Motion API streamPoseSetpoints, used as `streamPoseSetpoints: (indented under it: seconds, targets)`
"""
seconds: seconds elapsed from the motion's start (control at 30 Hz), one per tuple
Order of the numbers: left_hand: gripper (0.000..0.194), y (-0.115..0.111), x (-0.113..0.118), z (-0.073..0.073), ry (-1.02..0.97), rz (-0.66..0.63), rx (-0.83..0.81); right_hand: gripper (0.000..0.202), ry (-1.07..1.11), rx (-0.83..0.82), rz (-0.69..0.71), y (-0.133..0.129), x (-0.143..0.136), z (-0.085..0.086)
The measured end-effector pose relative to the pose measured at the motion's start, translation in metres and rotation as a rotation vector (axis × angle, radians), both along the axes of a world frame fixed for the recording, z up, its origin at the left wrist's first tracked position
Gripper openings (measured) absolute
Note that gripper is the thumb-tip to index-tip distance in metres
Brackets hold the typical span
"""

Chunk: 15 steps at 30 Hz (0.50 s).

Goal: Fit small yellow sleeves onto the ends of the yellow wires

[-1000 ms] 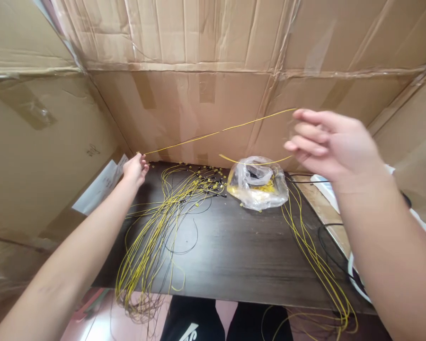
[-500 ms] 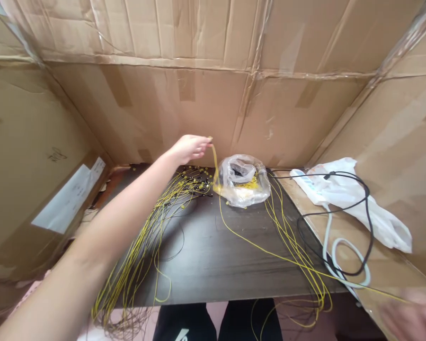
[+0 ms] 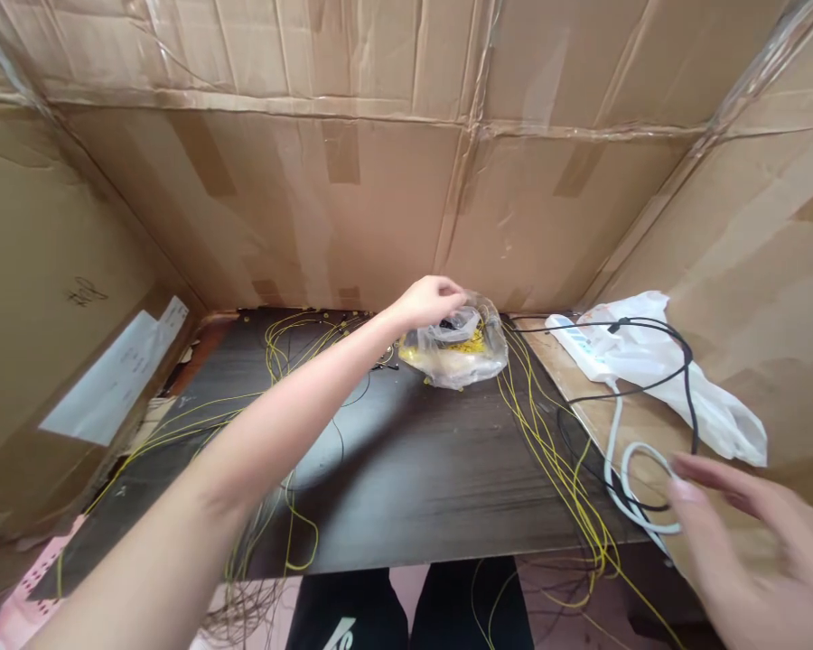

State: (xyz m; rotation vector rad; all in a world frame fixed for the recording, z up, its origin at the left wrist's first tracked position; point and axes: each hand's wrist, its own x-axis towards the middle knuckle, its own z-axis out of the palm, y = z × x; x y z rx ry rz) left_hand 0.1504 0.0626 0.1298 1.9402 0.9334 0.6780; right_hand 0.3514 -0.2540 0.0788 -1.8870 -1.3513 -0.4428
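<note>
My left hand point(image 3: 431, 301) reaches over the top left edge of a clear plastic bag point(image 3: 466, 368). Its fingers are curled together, and whatever is between them is hidden. Inside the bag, a heap of small yellow pieces point(image 3: 472, 344) shows. At the lower right, my right hand point(image 3: 752, 551) hovers near a looped grey cord point(image 3: 627, 474), thumb and fingers apart, with nothing visible in it. Yellow wires point(image 3: 548, 451) run from beside the bag over the table's front edge. More yellow wires point(image 3: 200, 417) lie on the left, partly behind my left forearm.
The dark table point(image 3: 406, 506) stands within cardboard walls point(image 3: 393, 208). On the right are a white power strip point(image 3: 575, 348), a white plastic bag point(image 3: 708, 397) and a looped black cable point(image 3: 684, 348). A pink perforated basket point(image 3: 31, 596) sits at lower left.
My left hand has moved right, from above the wire ends to the bag. The yellow wire stretched to my right hand has left it, and that hand has come inward with fingers apart.
</note>
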Motion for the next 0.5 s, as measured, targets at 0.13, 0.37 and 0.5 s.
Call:
streamPoseSetpoints:
  seconds: [0.13,0.37,0.5]
  targets:
    - [0.019,-0.025,-0.081,-0.034,0.142,0.04,0.24,0.017,-0.048,-0.069,0.38,0.054,-0.04,-0.003]
    - [0.021,-0.044,-0.158,-0.084,0.274,0.289,0.356,0.019,-0.083,-0.321,0.689,0.135,-0.111,-0.019]
    - [0.021,-0.05,-0.156,-0.108,0.411,0.374,0.478,0.02,-0.118,-0.514,0.643,0.184,-0.151,-0.031]
